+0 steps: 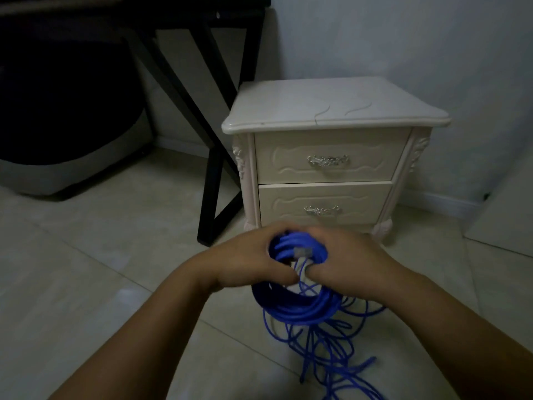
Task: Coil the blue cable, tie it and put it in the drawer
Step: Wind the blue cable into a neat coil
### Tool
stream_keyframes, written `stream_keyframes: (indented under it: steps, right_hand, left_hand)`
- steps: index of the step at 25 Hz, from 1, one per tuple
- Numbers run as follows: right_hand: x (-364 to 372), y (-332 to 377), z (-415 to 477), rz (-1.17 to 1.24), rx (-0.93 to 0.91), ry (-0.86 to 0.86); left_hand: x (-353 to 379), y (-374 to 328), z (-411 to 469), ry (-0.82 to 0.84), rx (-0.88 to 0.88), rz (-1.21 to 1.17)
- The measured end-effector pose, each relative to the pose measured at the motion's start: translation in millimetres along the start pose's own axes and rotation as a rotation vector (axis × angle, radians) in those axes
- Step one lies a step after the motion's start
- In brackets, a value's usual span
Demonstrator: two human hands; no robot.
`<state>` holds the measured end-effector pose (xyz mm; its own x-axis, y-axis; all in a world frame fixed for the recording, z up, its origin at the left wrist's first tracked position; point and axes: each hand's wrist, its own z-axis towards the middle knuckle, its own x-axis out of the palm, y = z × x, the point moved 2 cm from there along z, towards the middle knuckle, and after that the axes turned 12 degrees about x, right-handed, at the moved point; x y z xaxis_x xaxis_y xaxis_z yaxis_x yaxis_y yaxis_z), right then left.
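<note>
Tiled floor (pixel 101 255), cream nightstand (pixel 331 111) ahead, both drawers (pixel 288 168) closed. Left hand (pixel 245 261) and right hand (pixel 346 264) grip the blue cable (pixel 297 307) coil at its top. Mostly wound; loose tail tangled on floor. Tying and stowing look not yet done.

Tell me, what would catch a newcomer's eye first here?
The bright blue cable stands out first: the left hand and right hand grip its coil at bottom centre, while loose loops trail on the tiled floor below. Just behind stands a cream cabinet with two shut drawers, and a black table to its left.
</note>
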<state>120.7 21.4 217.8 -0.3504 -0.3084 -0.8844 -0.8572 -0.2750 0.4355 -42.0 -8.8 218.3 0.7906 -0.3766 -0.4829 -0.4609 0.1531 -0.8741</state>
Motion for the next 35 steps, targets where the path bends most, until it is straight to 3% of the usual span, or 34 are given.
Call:
stream_keyframes:
  steps: [3,8,12,17,22,24,27,29,31,33,35]
  right_hand:
    - [12.3,9.7,-3.6,-0.225,-0.110,-0.015]
    - [0.8,-3.4,2.9,0.095,0.019,0.036]
    - [-4.9,-17.5,7.3,0.332,0.069,0.192]
    - [13.0,-12.0,2.5,0.627,0.159,0.094]
    - [27.7,-6.4,5.3,1.202,0.304,0.061]
    - [28.0,-8.7,5.6,1.279,0.312,0.062]
    - [15.7,-20.3,8.3,1.174,0.316,0.001]
    - [-0.6,-27.2,9.4,1.006,0.292,-0.015]
    - [-9.2,-27.0,7.4,0.706,0.233,-0.025]
    - [-2.3,-18.8,4.1,0.353,0.117,-0.044]
    - [10.7,-8.9,2.1,0.135,0.002,-0.097]
  left_hand:
    - [19.0,5.0,9.0,0.032,0.008,0.377]
    - [16.0,3.9,15.7,-0.256,0.084,0.360]
    - [4.4,2.1,14.6,-0.486,0.039,0.125]
    - [0.2,2.3,12.1,-0.810,-0.046,-0.295]
    - [26.1,10.0,18.4,-0.929,-0.085,-0.618]
    - [26.1,12.2,18.2,-0.827,-0.062,-0.648]
    - [15.7,12.5,11.5,-0.348,0.002,-0.637]
    - [2.3,13.6,1.9,-0.130,0.019,-0.677]
    - [-3.3,10.9,-1.5,-0.093,0.020,-0.603]
    - [6.0,6.2,3.1,-0.108,0.052,-0.197]
    - [22.3,5.2,12.7,-0.251,0.140,0.281]
